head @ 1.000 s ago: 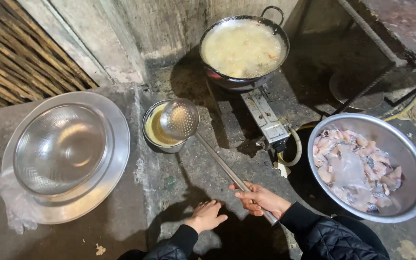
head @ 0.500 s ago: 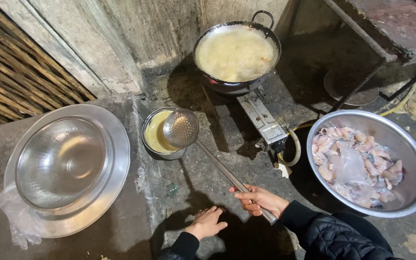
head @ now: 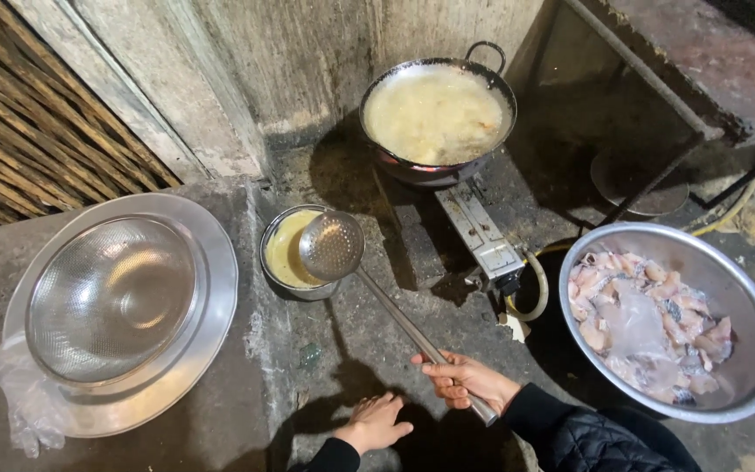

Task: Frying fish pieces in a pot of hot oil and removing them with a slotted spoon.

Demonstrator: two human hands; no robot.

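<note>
Right hand (head: 469,382) closed around the lower end of a long metal skimmer ladle (head: 331,245) — fingers wrapped over the handle, thumb on top, the butt end poking out past the palm. Left hand (head: 376,422) holding nothing, fingers spread and pressed flat on the grey concrete ledge (head: 308,350), just beside the right.

Likely stiff and fairly light for its length: 1 slim steel shaft running up and to the left to a round, shallow, perforated bowl. Held this far back, probably nose-heavy, so the head would want to dip; a grip nearer mid-shaft would give steadier control, though the far end keeps fingers well away from hot oil. Possibly greasy along the shaft, hence slippery — cannot tell from here.

Looks: dull silver, bowl peppered with small holes, concave side facing up, no food visible in it. Bowl sitting over the rim of a small metal pot (head: 290,253) holding yellowish liquid, seemingly resting on it or just above; cannot tell which.

Around: a black 2-handled wok (head: 437,114) full of frothing pale-yellow oil, up by the wall, on a gas burner (head: 482,236) with a hose at its side. To the right, a large steel basin (head: 744,367) of raw pale-pink meat pieces with clear plastic on top. To the left, a mesh strainer (head: 111,297) nested in a wide steel basin (head: 211,306), clear plastic bag (head: 19,402) tucked at its edge.
</note>
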